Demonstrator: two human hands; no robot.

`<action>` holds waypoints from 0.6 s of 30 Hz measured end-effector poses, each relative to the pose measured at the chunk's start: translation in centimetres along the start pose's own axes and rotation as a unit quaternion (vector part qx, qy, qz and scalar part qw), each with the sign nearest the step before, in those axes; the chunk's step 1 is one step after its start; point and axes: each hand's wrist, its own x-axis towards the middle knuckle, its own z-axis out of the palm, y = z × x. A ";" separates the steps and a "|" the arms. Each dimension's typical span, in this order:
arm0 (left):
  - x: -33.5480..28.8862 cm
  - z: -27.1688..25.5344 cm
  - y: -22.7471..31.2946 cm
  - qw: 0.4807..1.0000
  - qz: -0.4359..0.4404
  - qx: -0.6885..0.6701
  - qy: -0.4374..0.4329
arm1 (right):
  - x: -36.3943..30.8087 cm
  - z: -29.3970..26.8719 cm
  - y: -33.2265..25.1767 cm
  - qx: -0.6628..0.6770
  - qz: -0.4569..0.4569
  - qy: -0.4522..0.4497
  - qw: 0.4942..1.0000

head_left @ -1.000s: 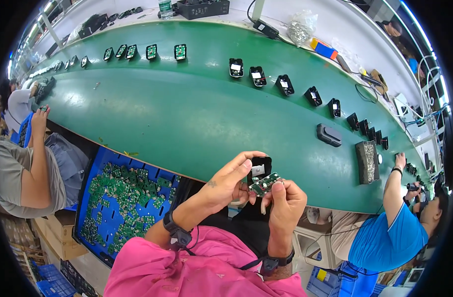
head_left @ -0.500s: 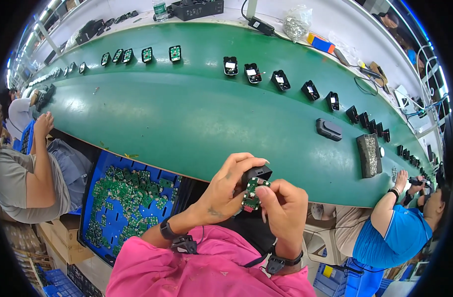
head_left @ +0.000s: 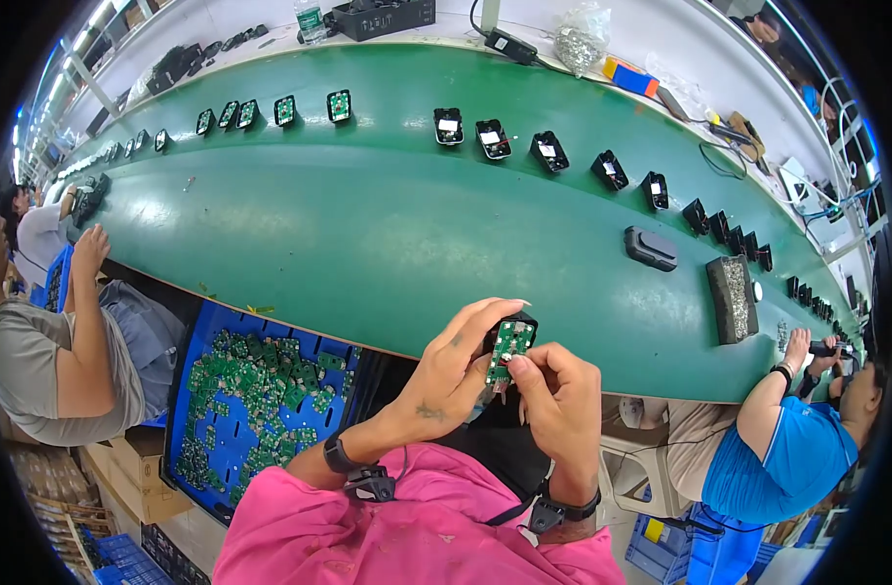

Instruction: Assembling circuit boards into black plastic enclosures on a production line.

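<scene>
Just past the bench's near edge, my left hand (head_left: 444, 369) is closed around a small black plastic housing (head_left: 533, 326). A green circuit board (head_left: 513, 340) lies over the housing's opening, mostly covering it. Thumb and fingers of my right hand (head_left: 561, 398) pinch the board's lower end, where a small reddish part shows. Whether the board is seated inside or only rests on the rim, I cannot tell. My left fingertips reach over the far end of the housing.
On the green bench (head_left: 368, 234) stand a row of black housings (head_left: 494, 139), some with boards, a closed black case (head_left: 651, 249) and a foam block (head_left: 732, 300). A blue bin (head_left: 197, 356) of circuit boards sits below left. Co-workers sit at both sides.
The board has moved up from in front of the housing onto its opening and now lies over it. The housing has turned its open side toward me.
</scene>
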 end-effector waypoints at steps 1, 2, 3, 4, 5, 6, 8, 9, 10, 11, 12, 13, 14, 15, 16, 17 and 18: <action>0.0 -0.1 -0.1 1.000 -0.006 0.000 -0.009 | 0.1 0.0 0.0 0.001 0.000 0.000 1.000; 0.0 -0.1 -0.2 1.000 -0.006 0.001 -0.010 | 0.2 -0.1 0.1 0.012 0.022 -0.002 1.000; 0.1 -0.2 -0.3 1.000 -0.010 -0.012 -0.017 | 0.3 -0.1 0.1 0.023 0.043 -0.004 0.999; 0.2 -0.3 -0.4 0.999 -0.014 -0.025 -0.024 | 0.3 -0.1 0.3 0.024 0.043 -0.004 0.999; 0.2 -0.5 -0.3 0.999 -0.015 -0.024 -0.024 | 0.3 0.0 0.7 0.031 0.036 0.010 0.999; 0.3 -0.7 0.0 0.994 -0.038 -0.094 -0.038 | 0.3 0.1 1.0 0.038 0.028 0.023 0.999; 0.4 -0.6 0.0 0.983 -0.062 -0.165 -0.052 | 0.5 0.4 1.3 0.034 0.021 0.032 0.999; 0.4 -0.2 -0.4 0.990 -0.054 -0.125 -0.031 | 0.5 0.4 1.4 0.028 0.014 0.040 0.999; 0.3 0.1 -0.7 0.995 -0.046 -0.085 -0.011 | 0.5 0.4 1.3 0.028 0.015 0.041 0.999; 0.4 0.0 -0.5 0.995 -0.046 -0.085 -0.011 | 0.5 0.4 1.3 0.019 0.018 0.037 0.999; 0.5 0.0 -0.1 0.993 -0.081 -0.088 -0.009 | 0.6 0.4 1.3 0.011 0.021 0.034 0.999; 0.6 0.0 0.0 0.989 -0.115 -0.092 -0.008 | 0.6 0.4 1.2 0.011 0.021 0.034 0.999; 0.6 0.0 -0.2 0.989 -0.116 -0.091 -0.007 | 0.8 0.4 1.1 0.000 0.026 0.037 0.999; 0.6 0.1 -0.6 0.995 -0.085 -0.046 0.010 | 0.8 0.5 1.0 -0.012 0.030 0.040 0.999; 0.6 0.2 -0.8 0.998 -0.054 0.000 0.026 | 0.9 0.6 1.1 -0.011 0.030 0.038 0.999; 0.7 0.4 -0.5 0.998 -0.054 0.000 0.025 | 0.9 0.8 1.3 -0.028 0.019 0.048 0.998; 0.9 0.5 0.0 0.996 -0.075 -0.017 0.036 | 0.9 0.9 1.4 -0.044 0.009 0.058 0.997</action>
